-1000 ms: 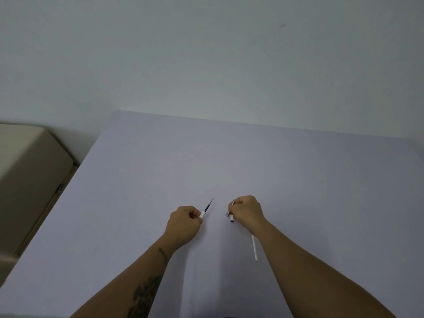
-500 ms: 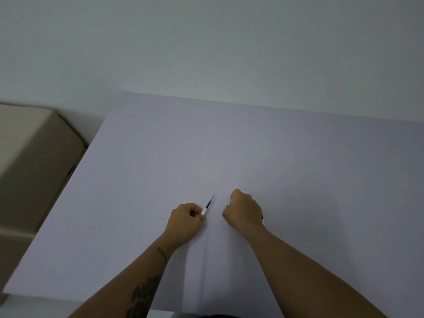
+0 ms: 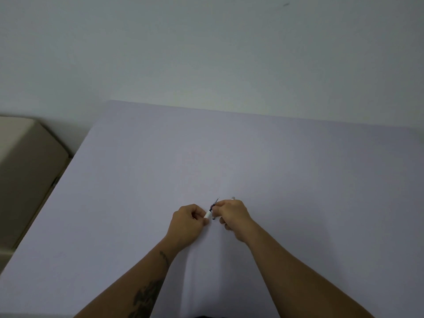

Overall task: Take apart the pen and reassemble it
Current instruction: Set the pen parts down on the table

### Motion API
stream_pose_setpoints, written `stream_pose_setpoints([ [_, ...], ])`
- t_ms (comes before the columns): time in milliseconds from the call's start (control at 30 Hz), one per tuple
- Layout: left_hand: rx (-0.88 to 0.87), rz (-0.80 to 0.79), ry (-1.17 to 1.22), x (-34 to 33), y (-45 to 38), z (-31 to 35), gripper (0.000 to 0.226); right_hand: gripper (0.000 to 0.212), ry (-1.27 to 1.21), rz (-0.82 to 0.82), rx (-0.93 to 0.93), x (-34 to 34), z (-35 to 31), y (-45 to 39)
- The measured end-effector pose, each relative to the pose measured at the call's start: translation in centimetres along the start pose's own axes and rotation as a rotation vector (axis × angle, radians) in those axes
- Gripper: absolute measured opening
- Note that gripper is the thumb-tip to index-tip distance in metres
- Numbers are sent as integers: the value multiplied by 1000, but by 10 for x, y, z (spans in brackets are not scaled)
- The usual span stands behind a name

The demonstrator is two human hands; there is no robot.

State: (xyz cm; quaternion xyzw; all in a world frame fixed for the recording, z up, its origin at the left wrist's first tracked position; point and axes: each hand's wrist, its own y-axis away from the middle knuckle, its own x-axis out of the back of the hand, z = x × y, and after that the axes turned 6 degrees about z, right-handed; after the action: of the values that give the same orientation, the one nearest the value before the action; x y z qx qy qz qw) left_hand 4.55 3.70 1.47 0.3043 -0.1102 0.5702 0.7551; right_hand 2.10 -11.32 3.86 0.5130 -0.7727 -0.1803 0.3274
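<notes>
Both hands meet over the near middle of the pale table (image 3: pixel 298 171). Left hand (image 3: pixel 188 222) is curled tight around the white pen (image 3: pixel 209 213) (dark tip pointing up and away). Right hand (image 3: pixel 231 214) pinches that tip; another small white part pokes out behind its knuckles.

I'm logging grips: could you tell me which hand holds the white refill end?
The left hand grips the white refill end; the right hand pinches near the dark tip.
</notes>
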Motion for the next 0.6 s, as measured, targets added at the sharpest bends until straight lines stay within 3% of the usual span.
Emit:
stream_pose_setpoints([
  [133, -39, -26, 4, -8, 2, 10, 9, 7, -92, 63, -15, 13, 3, 5],
  [333, -67, -50, -27, -18, 4, 18, 10, 20, -160, 276, 79, 62, -8, -2],
  [600, -76, -97, -56, -30, 8, 23, 6, 12, 482, 299, 110, 103, 34, -10],
])
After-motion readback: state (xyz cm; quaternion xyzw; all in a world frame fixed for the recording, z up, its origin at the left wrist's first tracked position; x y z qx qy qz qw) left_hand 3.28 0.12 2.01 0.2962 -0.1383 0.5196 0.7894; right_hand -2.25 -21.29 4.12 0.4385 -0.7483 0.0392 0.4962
